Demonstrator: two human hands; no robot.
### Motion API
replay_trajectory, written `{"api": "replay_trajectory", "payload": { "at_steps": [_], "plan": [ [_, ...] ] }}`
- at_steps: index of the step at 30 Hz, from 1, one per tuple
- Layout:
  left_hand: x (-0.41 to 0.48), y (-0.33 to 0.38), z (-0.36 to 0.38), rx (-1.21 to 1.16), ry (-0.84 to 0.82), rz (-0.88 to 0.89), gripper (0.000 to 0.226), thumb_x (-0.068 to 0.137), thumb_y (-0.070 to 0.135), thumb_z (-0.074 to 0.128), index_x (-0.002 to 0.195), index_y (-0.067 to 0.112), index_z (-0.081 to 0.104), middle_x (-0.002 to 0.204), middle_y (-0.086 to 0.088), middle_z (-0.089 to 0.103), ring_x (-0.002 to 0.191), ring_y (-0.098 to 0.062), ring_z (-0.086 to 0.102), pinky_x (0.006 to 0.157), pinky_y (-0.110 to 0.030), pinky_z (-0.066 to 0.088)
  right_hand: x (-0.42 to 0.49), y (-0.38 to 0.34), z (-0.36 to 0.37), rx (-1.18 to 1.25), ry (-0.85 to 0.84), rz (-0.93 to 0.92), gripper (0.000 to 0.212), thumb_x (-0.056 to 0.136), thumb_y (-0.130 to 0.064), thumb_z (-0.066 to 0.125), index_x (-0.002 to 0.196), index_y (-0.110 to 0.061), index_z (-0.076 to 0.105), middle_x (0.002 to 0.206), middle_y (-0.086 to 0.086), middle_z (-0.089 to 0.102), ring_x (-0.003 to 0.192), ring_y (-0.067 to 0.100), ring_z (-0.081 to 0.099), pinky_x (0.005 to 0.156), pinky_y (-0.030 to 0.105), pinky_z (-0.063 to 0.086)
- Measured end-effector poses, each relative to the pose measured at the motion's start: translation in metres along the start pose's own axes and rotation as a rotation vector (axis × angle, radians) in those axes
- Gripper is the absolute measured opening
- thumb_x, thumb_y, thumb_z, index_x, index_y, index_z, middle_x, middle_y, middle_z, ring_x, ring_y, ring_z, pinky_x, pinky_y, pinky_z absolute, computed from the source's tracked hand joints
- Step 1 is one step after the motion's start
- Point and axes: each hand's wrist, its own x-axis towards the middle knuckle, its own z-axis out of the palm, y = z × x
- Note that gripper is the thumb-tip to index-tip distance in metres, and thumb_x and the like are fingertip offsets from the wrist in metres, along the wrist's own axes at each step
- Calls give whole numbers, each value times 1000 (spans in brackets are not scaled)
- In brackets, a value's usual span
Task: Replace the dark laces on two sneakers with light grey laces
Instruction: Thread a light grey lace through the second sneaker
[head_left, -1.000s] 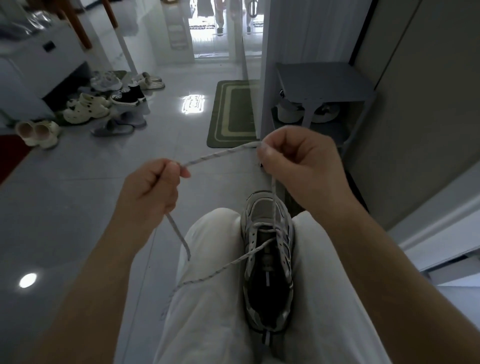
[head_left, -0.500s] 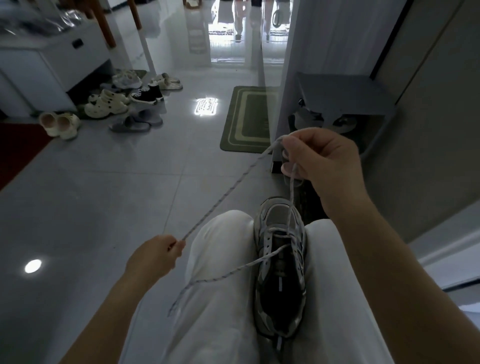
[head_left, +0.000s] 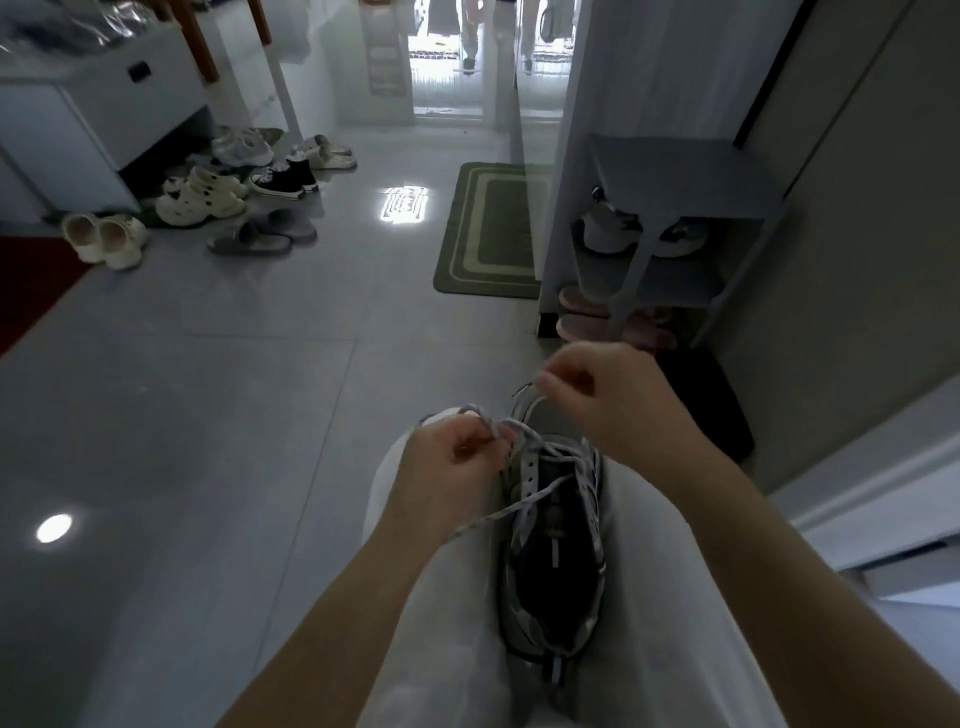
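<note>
Obs., head view, person seated.

- Grey-and-silver mesh sneaker (head_left: 553, 571) lies wedged between the thighs of white trousers (head_left: 457, 649), toe pointing far, heel near, opening facing up. Both side edges of the sole touch the trouser fabric.
- Light grey speckled lace (head_left: 498, 517) is threaded through the far eyelets. One strand runs from the right eyelet row diagonally near-left over the left thigh. Other strands rise into a small loop at the left side of the toe.
- Left hand (head_left: 457, 462): fingers curled, pinching that loop of lace, just beside the sneaker's left edge.
- Right hand (head_left: 608, 400): above the toe, fingers curled, thumb and forefinger pressed together. A thin dark tip pokes out just left of them; cannot tell for certain that it is the lace end.
- Hands are near each other, not touching.

Room for moving:
- Left and far-left: broad open stretch of glossy grey tile floor (head_left: 208, 415). Its far edge is set by a scatter of pale clogs, slides and a black high-top (head_left: 218, 197), and a red rug (head_left: 31, 280) at the left border.
- Far centre: green striped doormat (head_left: 488, 234).
- Right: tight. Grey shelf rack (head_left: 675, 182) holding shoes, pink slippers (head_left: 597, 322) at its foot, a black mat (head_left: 711, 405) just beyond the right hand, then the grey wall (head_left: 857, 260).
</note>
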Motion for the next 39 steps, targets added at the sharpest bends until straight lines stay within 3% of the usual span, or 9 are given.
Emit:
{"api": "replay_trajectory", "payload": {
  "at_steps": [2,4,6,12,17,22,27,34,39],
  "plan": [
    [9,-10,12,60,54,55,26,73,38,65,74,12,67,68,-9,64,63,-29,60,63,-51,53,-18,21,21,-108,-133,30,12,84,-28,64,84,-19,72,86,-2,60,80,18,59,72,35,50],
    [14,-11,24,83,80,70,11,77,17,69,72,8,66,66,-4,65,63,-21,62,65,-43,53,-34,33,42,-187,-140,21,7,77,-24,68,76,-21,73,99,3,61,90,27,58,72,40,51],
    [17,-13,31,122,72,87,7,77,10,70,71,10,67,65,2,66,65,-15,65,64,-36,54,-43,40,57,-194,-105,38,8,68,-24,67,71,-24,74,114,8,62,99,35,56,74,43,51],
    [19,-13,38,126,64,73,7,78,6,69,74,12,68,69,6,68,66,-3,64,57,-7,43,-43,42,60,-132,-40,132,15,74,-27,70,86,-30,77,140,6,47,123,32,40,97,38,39],
    [25,-18,43,91,72,38,12,76,5,71,73,15,67,67,9,67,62,0,63,61,-14,48,-43,45,65,-58,-58,195,16,78,-30,68,91,-34,76,149,2,36,131,30,29,103,37,32],
    [17,-16,46,194,84,81,22,74,14,73,59,23,60,55,10,60,52,2,55,52,-12,41,-45,40,67,-22,-40,226,17,79,-33,67,94,-36,74,150,-2,32,132,26,26,105,36,30],
    [18,-19,48,200,70,51,10,74,16,74,65,16,69,58,7,64,57,-7,58,56,-24,46,-45,39,67,-18,-27,230,18,80,-32,66,96,-37,74,150,-3,33,133,25,25,106,36,28],
    [15,-16,49,289,-75,-9,17,76,22,68,70,21,52,74,-1,63,70,-16,60,65,-29,48,-47,38,71,-79,-49,252,18,83,-31,63,98,-32,74,155,-6,22,137,22,17,106,34,21],
    [16,-16,40,212,-95,-94,13,75,7,64,77,18,58,71,8,61,71,-10,59,62,-14,45,-47,32,77,-47,-19,246,17,79,-39,67,95,-40,73,156,-10,18,139,18,10,108,33,14]
  ]
}}
